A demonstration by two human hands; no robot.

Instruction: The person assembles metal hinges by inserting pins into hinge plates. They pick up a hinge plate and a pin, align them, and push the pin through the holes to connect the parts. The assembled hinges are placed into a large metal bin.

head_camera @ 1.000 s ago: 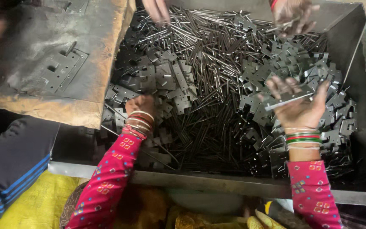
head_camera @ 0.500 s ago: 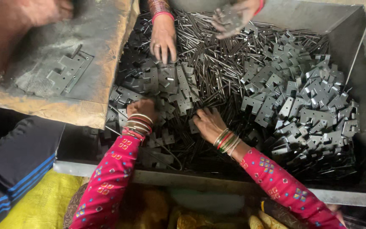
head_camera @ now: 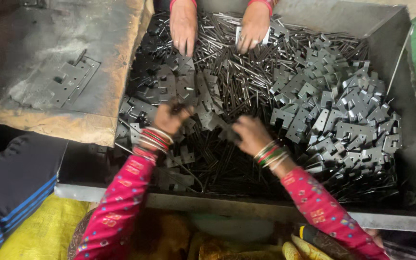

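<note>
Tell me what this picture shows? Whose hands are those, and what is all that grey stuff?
The picture comes from a camera worn on a person's head, looking down. The two arms in pink sleeves at the bottom are that person's own. The left hand and the right hand are both dug into a heap of flat metal pieces and thin metal rods. These fill a big metal bin. Whether either hand grips a piece is hard to tell, because the fingers are curled and blurred. At the top, two more hands belong to another person, reaching in from the far side. On the left is a worn board with a few metal pieces lying on it.
</note>
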